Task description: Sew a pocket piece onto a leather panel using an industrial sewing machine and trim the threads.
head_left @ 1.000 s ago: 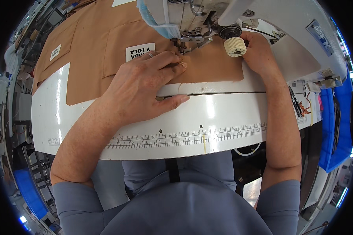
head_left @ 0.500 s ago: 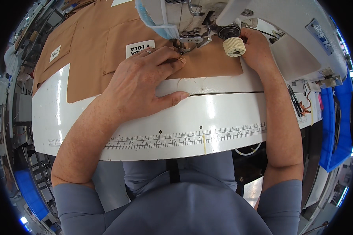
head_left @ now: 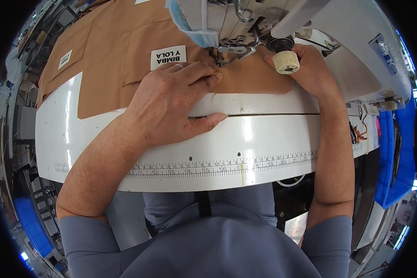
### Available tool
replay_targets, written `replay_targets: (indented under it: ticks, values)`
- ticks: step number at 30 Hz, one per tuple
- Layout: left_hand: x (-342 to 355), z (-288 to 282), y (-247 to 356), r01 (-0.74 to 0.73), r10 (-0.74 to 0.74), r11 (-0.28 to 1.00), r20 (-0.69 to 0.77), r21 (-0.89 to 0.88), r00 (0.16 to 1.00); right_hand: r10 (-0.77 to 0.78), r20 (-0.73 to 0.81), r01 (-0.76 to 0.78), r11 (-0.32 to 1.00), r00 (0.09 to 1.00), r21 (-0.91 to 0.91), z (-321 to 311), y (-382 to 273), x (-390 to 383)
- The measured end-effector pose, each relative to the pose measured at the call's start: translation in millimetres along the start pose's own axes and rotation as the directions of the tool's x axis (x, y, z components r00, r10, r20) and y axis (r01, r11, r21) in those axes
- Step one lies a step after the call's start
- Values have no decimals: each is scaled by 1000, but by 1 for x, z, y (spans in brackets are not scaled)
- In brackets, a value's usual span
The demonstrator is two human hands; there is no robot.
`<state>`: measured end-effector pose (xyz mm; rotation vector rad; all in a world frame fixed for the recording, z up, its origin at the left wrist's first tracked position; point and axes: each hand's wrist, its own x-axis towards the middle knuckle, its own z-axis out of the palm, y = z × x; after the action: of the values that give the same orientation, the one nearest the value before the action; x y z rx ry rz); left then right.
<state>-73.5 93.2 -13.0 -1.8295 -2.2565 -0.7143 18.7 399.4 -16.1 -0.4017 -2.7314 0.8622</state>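
Left hand [head_left: 171,104] lying flat, fingers spread, pressing tan fabric [head_left: 120,60] on white tabletop [head_left: 264,139], fingertips sitting just beside needle [head_left: 216,58]. Right hand [head_left: 310,69] resting on fabric's right edge, grip hidden behind knob [head_left: 286,61]. Risk: fingertips creeping under needle, fabric skewing, seam wandering.

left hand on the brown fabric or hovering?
Touching. The head view shows the left hand lying flat, its fingers pressed on the brown fabric beside the sewing machine's presser foot, with no gap visible.
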Motion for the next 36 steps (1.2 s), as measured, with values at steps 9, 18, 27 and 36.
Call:
replay_targets:
  ticks: [9,18,27,36]
  values:
    - [-1,-1,-2,-28,29,997,-6,70,1000,-23,22,23,1000,999,18,-4,-4,-1]
    - [-3,0,1,-5,5,996,-10,84,1000,-42,25,42,999,999,21,-2,1,1]
    - [-3,1,2,15,-14,996,-11,92,1000,-54,16,53,998,998,24,-1,4,1]
    - [-3,-1,1,16,-16,994,0,112,1000,11,38,-11,1000,999,4,-5,-6,0]
